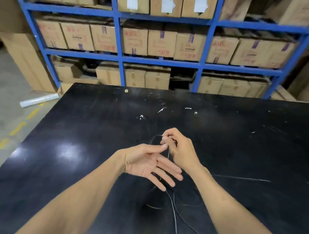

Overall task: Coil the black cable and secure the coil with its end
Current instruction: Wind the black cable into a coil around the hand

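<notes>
Looping above the table [243,148], cable [175,220]: thin, black, slack strands trailing off the near edge. Right hand [179,149]: fingertips pinched on the loop. Left hand [147,162]: open, fingers spread, strands draped across. Shelving [157,60]: behind the table.

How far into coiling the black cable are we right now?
Early. Done: at most a first loop, arcing by the left hand, whose palm is open with fingers spread. In hand: the right hand pinches the black cable at its fingertips. Left: most of the cable trails loose across the black table toward the person, and no end is wrapped around a coil yet.
</notes>
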Demonstrator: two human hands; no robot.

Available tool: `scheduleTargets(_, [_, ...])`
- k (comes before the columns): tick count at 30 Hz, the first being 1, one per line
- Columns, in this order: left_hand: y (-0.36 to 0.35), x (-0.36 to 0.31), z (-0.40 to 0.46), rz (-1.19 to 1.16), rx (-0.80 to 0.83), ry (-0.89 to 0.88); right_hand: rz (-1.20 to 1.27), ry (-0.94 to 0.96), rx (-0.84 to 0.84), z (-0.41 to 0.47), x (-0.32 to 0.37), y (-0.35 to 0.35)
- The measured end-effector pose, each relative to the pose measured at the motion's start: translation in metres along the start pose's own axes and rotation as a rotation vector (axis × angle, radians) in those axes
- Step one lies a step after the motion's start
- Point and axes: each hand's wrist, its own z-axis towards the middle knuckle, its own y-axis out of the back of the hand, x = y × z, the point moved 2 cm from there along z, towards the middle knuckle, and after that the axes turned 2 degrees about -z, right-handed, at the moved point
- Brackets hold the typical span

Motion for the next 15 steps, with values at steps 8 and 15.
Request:
scheduleTargets(8, [-0.066,-0.011,-0.017,-0.056,0.23,-0.143,0.048,-0.01,-0.094,-0.047,0.04,0.03])
scheduleTargets(15, [-0.096,-0.016,0.011,0.064,0.139,-0.045,0.144,0.05,-0.023,-0.067,0.043,0.047])
